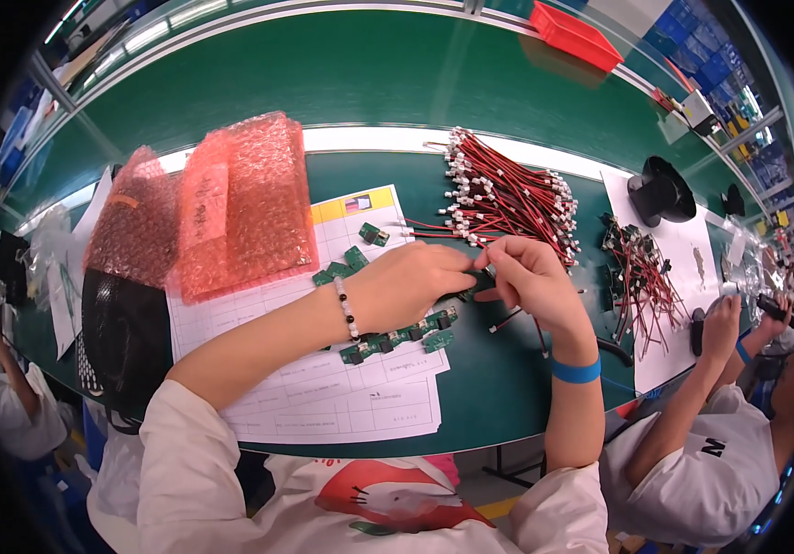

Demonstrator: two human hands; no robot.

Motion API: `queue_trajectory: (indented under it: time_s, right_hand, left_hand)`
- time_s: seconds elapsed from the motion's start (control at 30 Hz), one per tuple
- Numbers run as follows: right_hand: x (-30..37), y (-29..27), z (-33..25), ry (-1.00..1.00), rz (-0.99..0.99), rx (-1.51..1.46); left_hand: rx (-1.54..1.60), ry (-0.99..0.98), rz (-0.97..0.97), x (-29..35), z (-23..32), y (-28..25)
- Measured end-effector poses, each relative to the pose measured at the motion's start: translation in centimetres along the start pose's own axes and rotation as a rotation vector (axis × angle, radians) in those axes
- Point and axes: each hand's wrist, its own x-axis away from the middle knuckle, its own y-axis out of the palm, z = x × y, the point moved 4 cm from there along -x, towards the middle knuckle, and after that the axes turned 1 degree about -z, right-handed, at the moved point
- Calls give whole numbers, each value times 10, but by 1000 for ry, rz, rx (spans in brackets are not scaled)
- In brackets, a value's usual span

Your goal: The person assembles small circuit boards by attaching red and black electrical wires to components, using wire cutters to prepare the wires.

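Observation:
My left hand [413, 284] and my right hand [534, 280] meet over the green table, fingertips almost touching. The left one is closed around a small circuit board, mostly hidden by its fingers; a dark edge shows beneath them. Thumb and index finger of the right hand pinch a red-and-black wire lead [542, 338], whose loose ends hang below the palm. Beside my left wrist lie a strip of green circuit boards [399, 341] and several single boards [374, 234]. Just beyond the hands is a large heap of red-and-black leads [508, 198] with white connectors.
Printed sheets [323, 406] lie under my left forearm. Pink bubble-wrap pouches [258, 203] and a black bag [120, 337] sit to the left. At right are wired boards [642, 277], a black cup-shaped object [662, 191] and a co-worker's hand [720, 325]. Behind stands a red bin [577, 39].

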Motion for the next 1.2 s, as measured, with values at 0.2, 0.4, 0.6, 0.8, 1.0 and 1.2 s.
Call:
queue_trajectory:
  time_s: [0.2, 0.4, 0.6, 0.8, 1.0, 1.2]
  right_hand:
    - [1, 6, 4, -24, -103, -144]
    - [0, 0, 2, -130, -85, -343]
    - [2, -3, -3, -335, 238, -78]
    - [7, 7, -3, -451, 243, 198]
    - [11, 13, -4, -196, 114, 7]
    - [11, 7, -4, -193, 152, -214]
  left_hand:
    - [20, 19, -78, -1, -3, 4]
    - [102, -76, 140, -2, -7, 1]
    - [407, -325, 263, -4, -5, -21]
    - [795, -617, 151, -4, -3, -31]
    - [861, -574, 272, -4, 2, -32]
    - [1067, -552, 324, -3, 13, -29]
